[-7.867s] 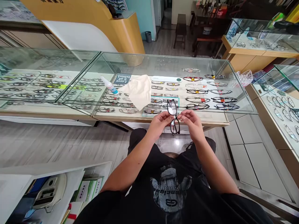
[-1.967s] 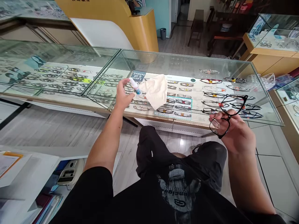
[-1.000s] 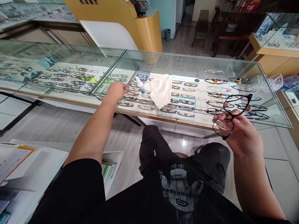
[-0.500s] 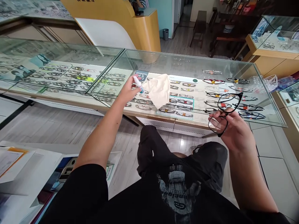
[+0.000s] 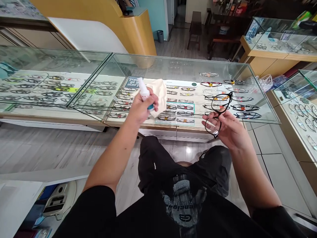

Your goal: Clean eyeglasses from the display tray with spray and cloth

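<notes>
My left hand (image 5: 142, 107) is closed around a small white spray bottle (image 5: 143, 90), held upright with its nozzle at the top, above the glass counter. Just behind and to the right of that hand, a cream cloth (image 5: 159, 96) lies on the glass top, partly hidden by the fingers. Black-rimmed eyeglasses (image 5: 215, 131) are gripped by my right hand (image 5: 226, 127) over the right part of the counter, one lens above the other, with the fingers at the middle of the frame.
Rows of eyeglasses (image 5: 185, 107) lie inside the glass display case (image 5: 178, 59) under both hands. More display cases stand at the left and right. A curved wooden desk (image 5: 141, 36), a small bin (image 5: 160, 36) and a dark bench (image 5: 196, 24) are beyond.
My left hand has lifted the spray bottle, now more upright and nearer, beside the cloth. My right hand still holds the eyeglasses. The whole view has turned to the right.
</notes>
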A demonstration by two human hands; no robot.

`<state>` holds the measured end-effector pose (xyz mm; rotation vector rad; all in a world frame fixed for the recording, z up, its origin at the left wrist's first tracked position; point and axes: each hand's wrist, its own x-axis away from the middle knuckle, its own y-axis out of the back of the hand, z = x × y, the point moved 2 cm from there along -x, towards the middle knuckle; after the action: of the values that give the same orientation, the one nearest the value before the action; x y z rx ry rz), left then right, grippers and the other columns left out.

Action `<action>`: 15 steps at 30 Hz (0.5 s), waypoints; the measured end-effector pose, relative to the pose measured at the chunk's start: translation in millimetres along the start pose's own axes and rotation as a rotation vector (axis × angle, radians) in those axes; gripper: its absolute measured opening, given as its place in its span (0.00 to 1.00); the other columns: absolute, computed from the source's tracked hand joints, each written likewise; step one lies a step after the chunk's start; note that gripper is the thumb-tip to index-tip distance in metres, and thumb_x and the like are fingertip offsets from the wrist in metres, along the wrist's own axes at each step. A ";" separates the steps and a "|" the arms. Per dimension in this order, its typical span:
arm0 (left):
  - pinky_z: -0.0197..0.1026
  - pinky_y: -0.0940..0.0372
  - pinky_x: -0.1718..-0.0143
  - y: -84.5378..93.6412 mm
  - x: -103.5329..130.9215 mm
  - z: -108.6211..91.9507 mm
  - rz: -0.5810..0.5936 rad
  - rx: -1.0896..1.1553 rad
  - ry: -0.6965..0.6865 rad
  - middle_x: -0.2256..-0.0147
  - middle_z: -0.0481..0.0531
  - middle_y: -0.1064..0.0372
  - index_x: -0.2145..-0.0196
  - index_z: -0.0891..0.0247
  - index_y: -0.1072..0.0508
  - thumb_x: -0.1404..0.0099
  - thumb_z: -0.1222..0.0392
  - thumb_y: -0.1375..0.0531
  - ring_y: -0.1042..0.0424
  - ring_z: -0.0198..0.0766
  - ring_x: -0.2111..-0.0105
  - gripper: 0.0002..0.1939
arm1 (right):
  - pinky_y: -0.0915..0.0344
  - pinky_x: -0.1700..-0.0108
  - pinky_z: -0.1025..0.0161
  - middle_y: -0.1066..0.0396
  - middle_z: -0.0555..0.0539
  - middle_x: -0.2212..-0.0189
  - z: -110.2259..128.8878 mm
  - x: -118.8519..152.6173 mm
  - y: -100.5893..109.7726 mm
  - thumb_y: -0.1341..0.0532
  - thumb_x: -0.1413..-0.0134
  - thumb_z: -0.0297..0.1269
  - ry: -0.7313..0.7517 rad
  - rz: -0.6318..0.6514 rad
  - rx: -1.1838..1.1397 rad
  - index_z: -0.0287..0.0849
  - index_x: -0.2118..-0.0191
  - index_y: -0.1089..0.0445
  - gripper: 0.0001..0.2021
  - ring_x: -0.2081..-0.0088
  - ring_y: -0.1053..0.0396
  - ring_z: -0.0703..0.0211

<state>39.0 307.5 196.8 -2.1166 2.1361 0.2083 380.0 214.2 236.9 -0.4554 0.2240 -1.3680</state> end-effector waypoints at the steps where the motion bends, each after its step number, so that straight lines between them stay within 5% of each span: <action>1: 0.45 0.35 0.73 -18.0 7.5 -6.5 0.065 0.069 0.054 0.74 0.44 0.42 0.60 0.52 0.35 0.42 0.37 0.30 0.41 0.34 0.78 0.25 | 0.27 0.37 0.42 0.20 0.51 0.60 -0.7 -0.6 -1.3 0.25 0.44 0.42 -0.008 0.009 -0.010 0.53 0.61 0.28 0.11 0.45 0.20 0.48; 4: 0.44 0.40 0.75 -61.7 26.0 -19.4 0.236 0.288 0.159 0.79 0.42 0.52 0.65 0.54 0.33 0.43 0.31 0.31 0.48 0.34 0.81 0.27 | 0.26 0.39 0.43 0.20 0.50 0.59 -5.6 1.9 -3.8 0.25 0.43 0.42 -0.042 0.033 -0.034 0.51 0.62 0.29 0.12 0.46 0.20 0.47; 8: 0.50 0.36 0.73 -98.5 41.6 -21.0 0.415 0.508 0.272 0.79 0.51 0.46 0.76 0.57 0.36 0.43 0.12 0.51 0.38 0.41 0.76 0.42 | 0.25 0.41 0.44 0.20 0.49 0.59 -15.6 15.1 -2.7 0.25 0.43 0.43 -0.084 0.022 -0.025 0.50 0.63 0.29 0.13 0.50 0.19 0.48; 11: 0.50 0.39 0.75 -116.2 49.0 -13.0 0.440 0.504 0.351 0.80 0.53 0.46 0.81 0.56 0.41 0.43 0.10 0.59 0.39 0.43 0.76 0.44 | 0.25 0.43 0.47 0.20 0.48 0.58 -22.5 24.1 -0.3 0.26 0.42 0.43 -0.122 0.015 -0.031 0.49 0.64 0.30 0.13 0.52 0.20 0.50; 15: 0.49 0.38 0.72 -130.2 52.6 1.3 0.400 0.400 0.276 0.80 0.53 0.40 0.80 0.57 0.37 0.39 0.16 0.52 0.37 0.42 0.77 0.40 | 0.25 0.45 0.50 0.19 0.47 0.58 -30.2 25.9 2.0 0.26 0.41 0.42 -0.149 -0.002 -0.047 0.48 0.65 0.30 0.12 0.51 0.21 0.51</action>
<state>168.7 255.0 184.6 -1.5601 2.4770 -0.4651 374.5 183.7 211.9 -0.5942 0.1342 -1.3262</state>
